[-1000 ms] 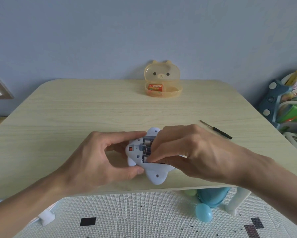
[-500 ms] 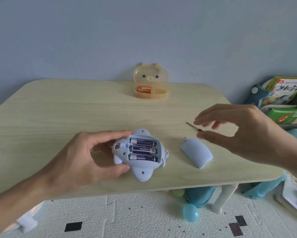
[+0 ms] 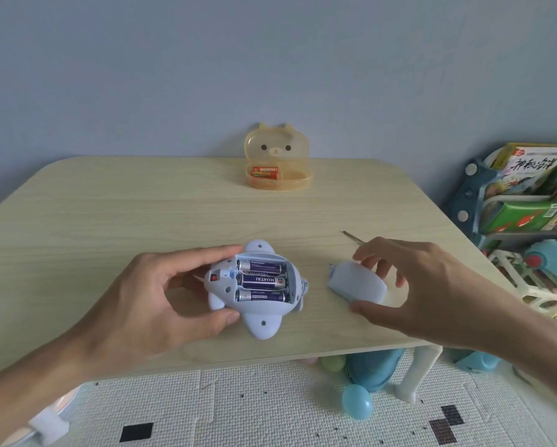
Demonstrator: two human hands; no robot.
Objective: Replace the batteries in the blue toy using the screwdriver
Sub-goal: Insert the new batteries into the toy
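Just right of the blue toy (image 3: 264, 324), which the left hand (image 3: 161, 301) gripped on the desk (image 3: 141, 214) with its batteries (image 3: 261, 281) lying crosswise, the right hand (image 3: 431, 285) arched over the loose cover (image 3: 356, 282), grip unclear, screwdriver (image 3: 352, 237) beyond.

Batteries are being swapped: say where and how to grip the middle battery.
Come from above, likely: hook a fingertip under one end of the middle battery and lever it up. It lies flat in the open bay of the blue toy, neighbours close on both long sides.
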